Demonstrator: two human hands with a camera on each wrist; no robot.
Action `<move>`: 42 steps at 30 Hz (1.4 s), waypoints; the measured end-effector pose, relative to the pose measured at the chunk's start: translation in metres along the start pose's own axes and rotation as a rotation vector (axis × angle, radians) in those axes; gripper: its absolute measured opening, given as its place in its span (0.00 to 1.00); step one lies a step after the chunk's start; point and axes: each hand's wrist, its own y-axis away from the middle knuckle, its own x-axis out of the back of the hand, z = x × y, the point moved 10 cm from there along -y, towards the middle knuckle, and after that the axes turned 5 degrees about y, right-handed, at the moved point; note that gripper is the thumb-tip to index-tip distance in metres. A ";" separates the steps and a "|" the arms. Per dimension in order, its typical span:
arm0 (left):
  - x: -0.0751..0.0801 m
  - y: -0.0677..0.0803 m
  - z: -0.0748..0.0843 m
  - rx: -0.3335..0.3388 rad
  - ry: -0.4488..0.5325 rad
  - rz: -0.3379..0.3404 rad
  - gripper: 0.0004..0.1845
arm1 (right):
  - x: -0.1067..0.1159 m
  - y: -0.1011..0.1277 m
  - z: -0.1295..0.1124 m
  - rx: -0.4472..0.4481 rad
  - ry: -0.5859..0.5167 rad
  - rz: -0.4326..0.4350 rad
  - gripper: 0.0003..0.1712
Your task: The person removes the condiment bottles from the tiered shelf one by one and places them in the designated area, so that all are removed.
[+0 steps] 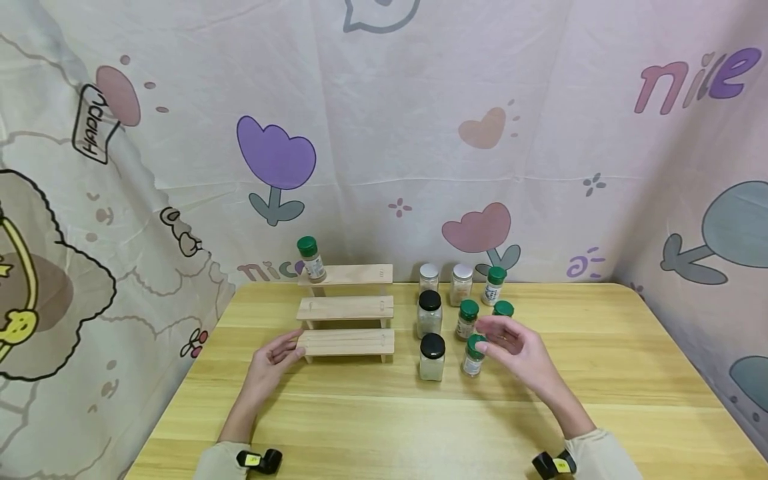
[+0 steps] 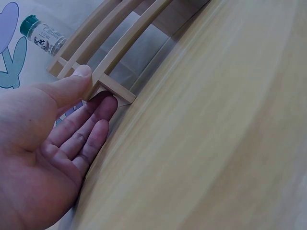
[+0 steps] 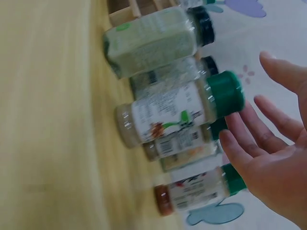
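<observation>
My left hand (image 1: 271, 367) holds the left end of the lowest tier of a three-tier wooden step shelf (image 1: 346, 343). In the left wrist view its thumb lies against the wood and the fingers curl beneath. On the top tier's left end stands a green-capped spice jar (image 1: 314, 263). Fingers spread, my right hand (image 1: 531, 357) hovers by the cap of the front green-capped spice jar (image 1: 473, 365). The right wrist view shows a gap between thumb and fingers beside that jar's green cap (image 3: 226, 95); nothing is gripped there.
Left of that front jar stand two black-capped jars (image 1: 432, 365), one behind the other. More green-capped jars (image 1: 467, 327) and two pale-capped jars (image 1: 461, 293) stand behind. A printed cloth (image 1: 384, 133) hangs along the back edge of the wooden table (image 1: 360, 427).
</observation>
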 end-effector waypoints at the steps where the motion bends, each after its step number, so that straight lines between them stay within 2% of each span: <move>1: 0.000 0.000 0.000 -0.002 0.000 -0.001 0.26 | 0.002 -0.001 -0.003 0.010 -0.001 0.014 0.25; 6: -0.001 0.000 0.000 -0.012 0.005 -0.006 0.26 | 0.005 -0.007 -0.020 0.057 0.022 0.050 0.26; 13: -0.001 0.000 0.000 -0.003 0.006 -0.001 0.26 | -0.008 -0.020 -0.048 0.108 -0.022 0.017 0.26; 25: -0.001 0.001 0.000 0.002 0.019 -0.007 0.26 | -0.052 -0.052 -0.084 0.182 -0.072 -0.078 0.25; 42: -0.001 0.001 -0.001 0.024 0.012 -0.006 0.26 | -0.109 -0.098 -0.107 0.192 -0.123 -0.137 0.24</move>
